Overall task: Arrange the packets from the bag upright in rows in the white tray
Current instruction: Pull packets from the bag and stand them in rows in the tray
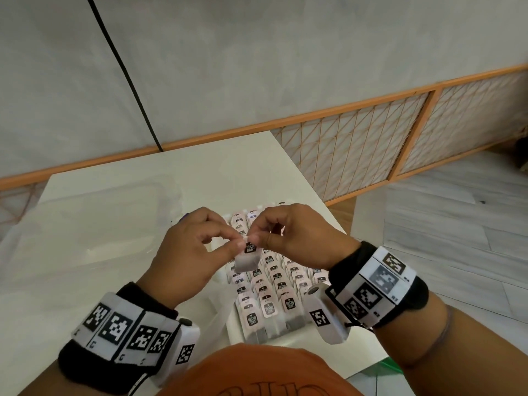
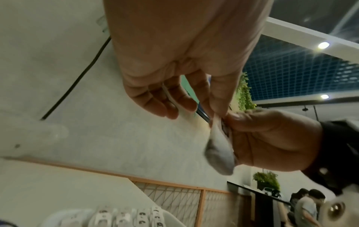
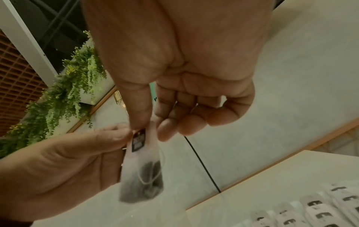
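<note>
Both hands pinching one translucent white tea packet with a black label (image 1: 248,257) by its top edge, above the tray.

Left hand (image 1: 185,252) and right hand (image 1: 297,238) each use thumb and forefinger, other fingers loosely curled. Underneath, the white plastic tray (image 1: 221,324) on the white table (image 1: 114,224) has about five rows of upright packets (image 1: 274,284), too many to count exactly.

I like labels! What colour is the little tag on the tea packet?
Black with white lettering, on the packet pinched by both hands; the right wrist view shows it best.
</note>
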A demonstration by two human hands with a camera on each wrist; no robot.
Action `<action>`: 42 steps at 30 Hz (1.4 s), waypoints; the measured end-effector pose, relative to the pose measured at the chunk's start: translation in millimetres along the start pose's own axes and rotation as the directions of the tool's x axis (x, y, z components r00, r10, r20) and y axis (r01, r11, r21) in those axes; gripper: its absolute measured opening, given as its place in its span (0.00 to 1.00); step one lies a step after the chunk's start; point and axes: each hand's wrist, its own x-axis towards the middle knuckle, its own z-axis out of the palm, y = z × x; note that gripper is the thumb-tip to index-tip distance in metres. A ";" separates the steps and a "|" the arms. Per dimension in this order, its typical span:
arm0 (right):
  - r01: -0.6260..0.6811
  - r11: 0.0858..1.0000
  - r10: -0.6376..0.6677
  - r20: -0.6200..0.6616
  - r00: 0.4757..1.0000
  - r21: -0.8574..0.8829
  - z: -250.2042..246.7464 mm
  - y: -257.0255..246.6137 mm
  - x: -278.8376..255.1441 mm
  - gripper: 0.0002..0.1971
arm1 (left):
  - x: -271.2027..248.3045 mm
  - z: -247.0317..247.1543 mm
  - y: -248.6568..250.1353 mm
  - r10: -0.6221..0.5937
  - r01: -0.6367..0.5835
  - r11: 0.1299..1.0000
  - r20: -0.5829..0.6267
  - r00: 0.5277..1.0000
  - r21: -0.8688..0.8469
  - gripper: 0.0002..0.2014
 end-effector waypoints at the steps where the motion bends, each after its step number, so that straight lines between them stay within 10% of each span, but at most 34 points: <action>1: 0.006 1.000 -0.006 0.005 1.000 -0.003 -0.8 2.8 -2.1 0.04 | 1.0 3.0 -0.6 -0.002 0.002 1.000 -0.005 1.000 -0.019 0.03; 11: -0.252 0.894 0.248 -0.059 0.967 -0.369 -31.5 82.7 -52.5 0.09 | -2.1 37.3 -18.3 0.062 -0.139 0.969 0.347 0.936 0.203 0.22; 16: -0.358 0.841 0.391 -0.001 0.920 -0.407 -29.5 120.7 -84.0 0.07 | 2.7 74.7 -14.2 0.019 -0.425 0.783 0.665 0.747 0.454 0.33; 19: -0.389 0.849 0.394 -0.061 0.917 -0.358 -26.5 126.7 -91.5 0.06 | 5.9 100.6 -1.2 0.036 -0.600 0.661 0.780 0.625 0.451 0.21; 28: -0.333 0.870 0.347 -0.029 0.937 -0.362 4.8 129.5 -96.8 0.06 | 1.2 119.7 0.5 -0.068 -0.718 0.553 0.882 0.467 0.423 0.27; 42: -0.423 0.851 0.354 -0.256 0.900 -0.312 -17.6 132.7 -99.7 0.06 | 0.1 159.5 -16.4 0.027 -0.832 0.437 0.919 0.393 0.343 0.32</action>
